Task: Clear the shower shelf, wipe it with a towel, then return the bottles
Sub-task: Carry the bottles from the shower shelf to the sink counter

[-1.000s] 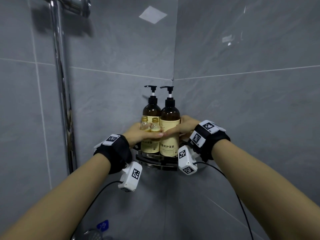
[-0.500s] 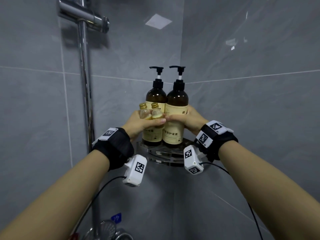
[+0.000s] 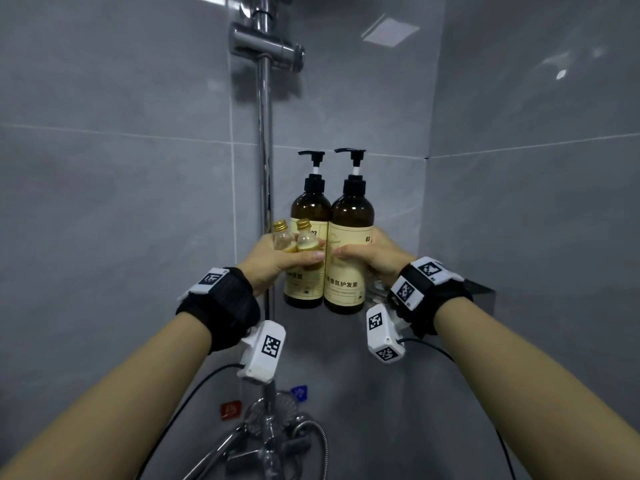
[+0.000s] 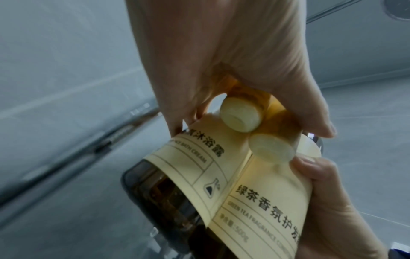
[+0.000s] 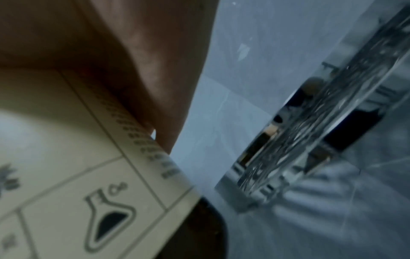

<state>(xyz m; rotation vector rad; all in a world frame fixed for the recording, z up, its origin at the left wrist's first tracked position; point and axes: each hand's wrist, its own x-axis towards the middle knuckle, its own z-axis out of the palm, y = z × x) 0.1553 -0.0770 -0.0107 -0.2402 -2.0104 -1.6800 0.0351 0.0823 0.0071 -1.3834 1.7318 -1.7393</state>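
A: Status?
B: All four bottles are held in the air together: two small bottles [image 3: 292,239] and pump bottle 02 [image 3: 308,216] gripped by left hand [image 3: 277,263], pump bottle 03 [image 3: 349,237] gripped by right hand [image 3: 375,256].
A: Shelf?
B: Shelf [image 5: 310,140] at 3 o'clock, apparently cleared. Set-down, wiping and return are pending; no towel is seen.

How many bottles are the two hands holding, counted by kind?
Brown pump bottles: 2
Small bottles with gold caps: 2
Total: 4 bottles
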